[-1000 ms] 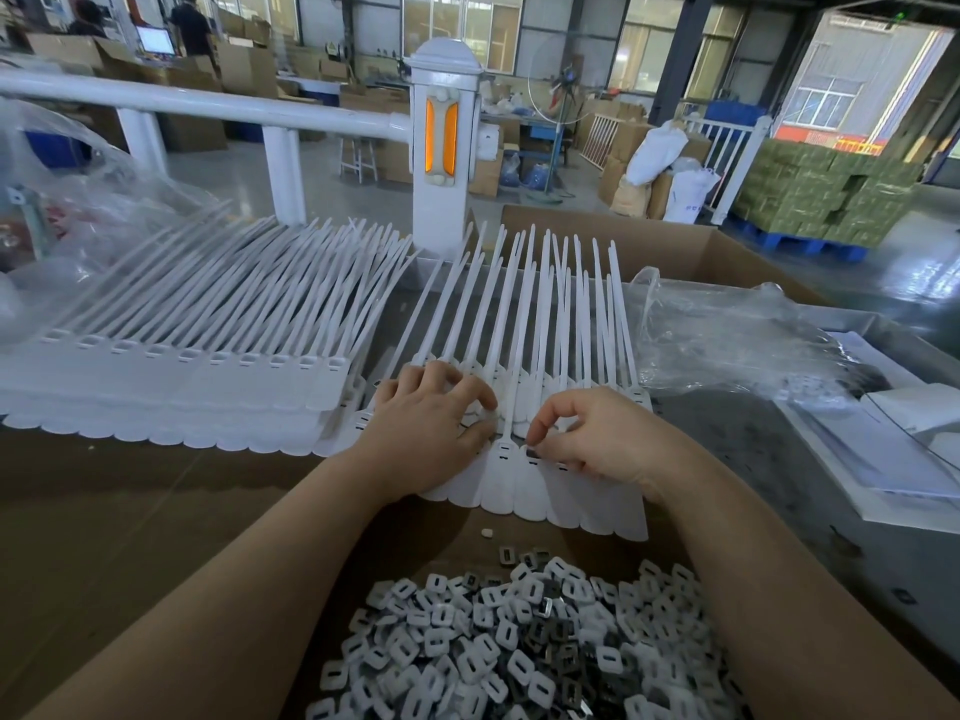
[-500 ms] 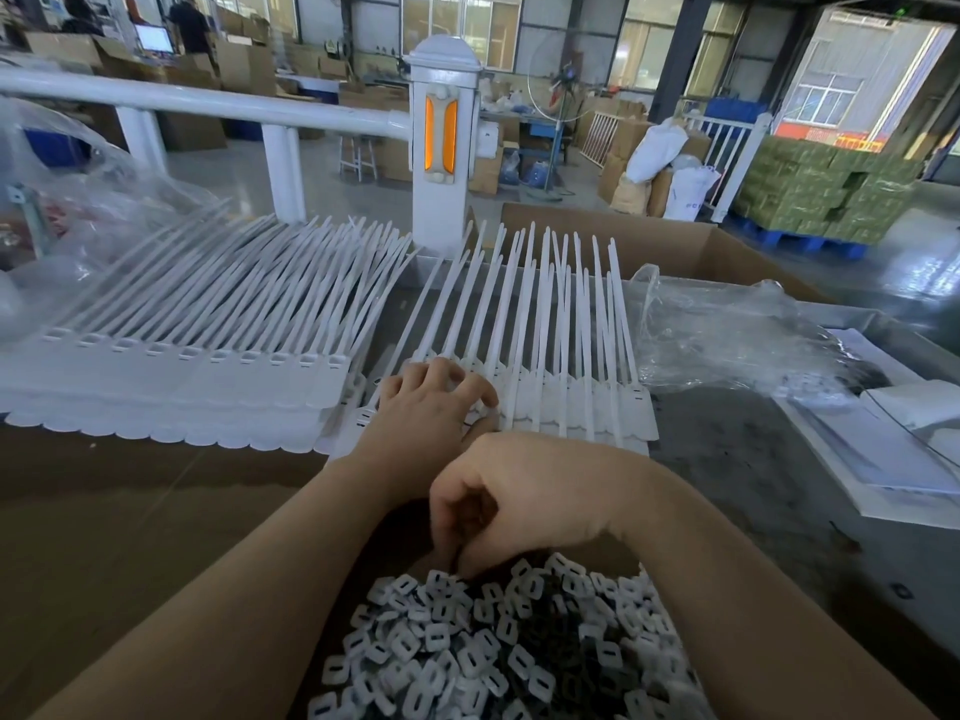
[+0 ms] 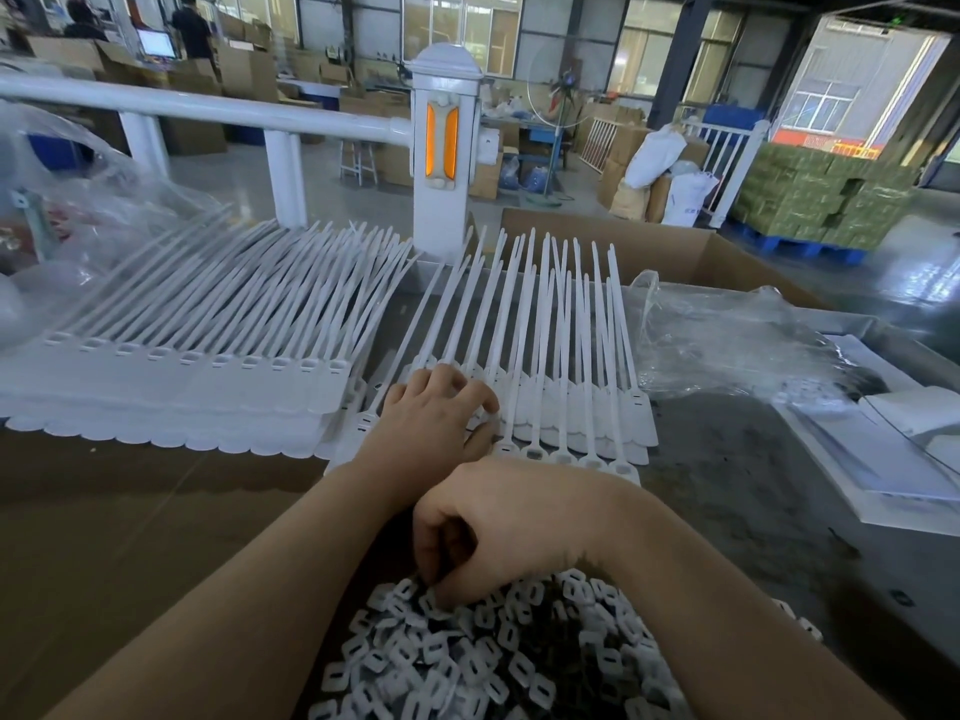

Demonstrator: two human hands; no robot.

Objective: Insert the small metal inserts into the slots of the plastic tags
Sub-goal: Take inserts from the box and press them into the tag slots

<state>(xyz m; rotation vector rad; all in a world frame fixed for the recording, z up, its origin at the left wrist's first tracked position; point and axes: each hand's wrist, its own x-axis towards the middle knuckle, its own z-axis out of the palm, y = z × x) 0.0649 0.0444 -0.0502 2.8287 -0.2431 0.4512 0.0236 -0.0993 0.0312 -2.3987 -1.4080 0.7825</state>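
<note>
A fan of white plastic tags point(image 3: 561, 407) with long thin tails lies on the table ahead of me. My left hand point(image 3: 434, 423) rests on the tags' flat heads at the fan's left end, fingers spread and lightly curved. A heap of small white and dark inserts point(image 3: 498, 657) sits near the front edge. My right hand point(image 3: 483, 532) hangs over the heap's far side, fingers curled down, fingertips pinching at the inserts. What the fingertips hold is hidden.
A larger stack of white tags point(image 3: 171, 387) lies to the left. Crumpled clear plastic bags point(image 3: 727, 345) and an open cardboard box point(image 3: 675, 252) are to the right and behind. White sheets point(image 3: 893, 449) lie at far right. A white railing post point(image 3: 447, 148) stands behind the table.
My right hand left the tag heads and came back to the insert heap, where it now picks with curled fingers. My left hand stayed on the tags.
</note>
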